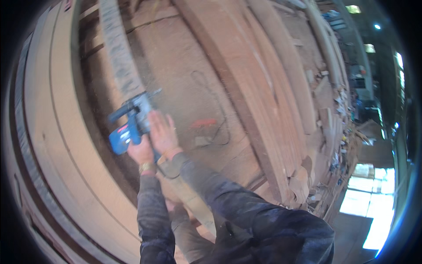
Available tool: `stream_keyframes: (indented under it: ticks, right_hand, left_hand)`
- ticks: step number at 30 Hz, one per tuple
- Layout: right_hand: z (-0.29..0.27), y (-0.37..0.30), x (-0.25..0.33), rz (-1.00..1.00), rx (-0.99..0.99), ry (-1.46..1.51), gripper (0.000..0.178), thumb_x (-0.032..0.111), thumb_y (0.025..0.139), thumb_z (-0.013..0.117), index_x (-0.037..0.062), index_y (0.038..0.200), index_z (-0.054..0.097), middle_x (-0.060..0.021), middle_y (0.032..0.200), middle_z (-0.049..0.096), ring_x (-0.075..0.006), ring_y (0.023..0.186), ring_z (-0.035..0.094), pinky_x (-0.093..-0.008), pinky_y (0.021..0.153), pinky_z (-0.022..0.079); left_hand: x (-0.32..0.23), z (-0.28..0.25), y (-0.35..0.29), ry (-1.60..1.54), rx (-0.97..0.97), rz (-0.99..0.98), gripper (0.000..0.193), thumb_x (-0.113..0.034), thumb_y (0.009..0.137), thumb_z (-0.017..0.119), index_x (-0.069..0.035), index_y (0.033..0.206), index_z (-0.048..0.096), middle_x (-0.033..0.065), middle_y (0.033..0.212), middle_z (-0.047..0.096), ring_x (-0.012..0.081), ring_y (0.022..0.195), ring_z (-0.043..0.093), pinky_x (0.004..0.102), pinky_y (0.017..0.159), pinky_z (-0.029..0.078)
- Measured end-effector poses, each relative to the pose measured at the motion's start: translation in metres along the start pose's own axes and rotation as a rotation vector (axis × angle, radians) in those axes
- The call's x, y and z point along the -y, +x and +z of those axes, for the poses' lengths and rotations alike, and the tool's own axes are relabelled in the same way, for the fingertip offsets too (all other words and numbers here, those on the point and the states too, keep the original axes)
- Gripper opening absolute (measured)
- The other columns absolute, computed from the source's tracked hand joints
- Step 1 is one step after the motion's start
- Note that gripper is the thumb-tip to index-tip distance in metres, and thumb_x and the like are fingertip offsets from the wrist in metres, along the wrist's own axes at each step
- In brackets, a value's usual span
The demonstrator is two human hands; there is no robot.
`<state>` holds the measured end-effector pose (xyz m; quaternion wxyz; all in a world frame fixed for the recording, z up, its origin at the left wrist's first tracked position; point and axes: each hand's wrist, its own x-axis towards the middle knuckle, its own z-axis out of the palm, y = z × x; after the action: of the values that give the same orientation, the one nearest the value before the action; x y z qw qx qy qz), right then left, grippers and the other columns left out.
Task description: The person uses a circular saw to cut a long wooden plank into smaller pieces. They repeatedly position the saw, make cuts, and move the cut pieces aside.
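A blue hand-held power tool [125, 136], which looks like an electric planer, sits on a long narrow board [116, 48]. The board is grey, rough and dark-marked ahead of the tool; a paler stretch shows behind it. My left hand [142, 151], with a gold-coloured band at the wrist, is wrapped round the tool's rear handle. Against the tool's grey metal side lies my right hand [163, 133], its fingers stretched forward. Motion blur hides the finer details of the tool, and its underside is out of sight.
Long curved-looking planks [57, 110] run along the left. Wide brown timbers [250, 75] lie to the right. A dark cord [226, 127] loops across the dusty surface near a red object [204, 123]. Wood scraps [323, 114] pile farther right, beside a bright window-like area [367, 198].
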<state>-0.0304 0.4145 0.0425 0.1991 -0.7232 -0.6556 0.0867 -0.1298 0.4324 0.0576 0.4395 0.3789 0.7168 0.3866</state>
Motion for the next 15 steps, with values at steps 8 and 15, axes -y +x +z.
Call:
stream_keyframes:
  ticks: [8,15]
  right_hand:
    - [-0.0023,0.0002,0.0028,-0.013,-0.005,0.017,0.065,0.015,0.092,0.054,0.0022,0.154,0.038,-0.0153,0.160,0.040,-0.0286,0.150,0.037,-0.0547,0.123,0.021]
    - [-0.0057,0.0037,0.0050,0.000,0.004,0.069,0.065,0.015,0.092,0.055,0.0034,0.154,0.038,-0.0144,0.158,0.041,-0.0289,0.149,0.038,-0.0533,0.124,0.021]
  left_hand:
    - [0.0041,-0.0015,0.0019,0.047,-0.063,-0.015,0.019,-0.014,0.076,0.071,0.004,0.083,0.070,0.0081,0.066,0.066,0.0153,0.060,0.056,0.0363,0.064,0.050]
    - [0.0003,-0.0015,-0.0007,0.016,-0.110,0.020,0.017,-0.013,0.076,0.070,0.004,0.079,0.068,0.0073,0.066,0.067,0.0157,0.060,0.058,0.0365,0.063,0.050]
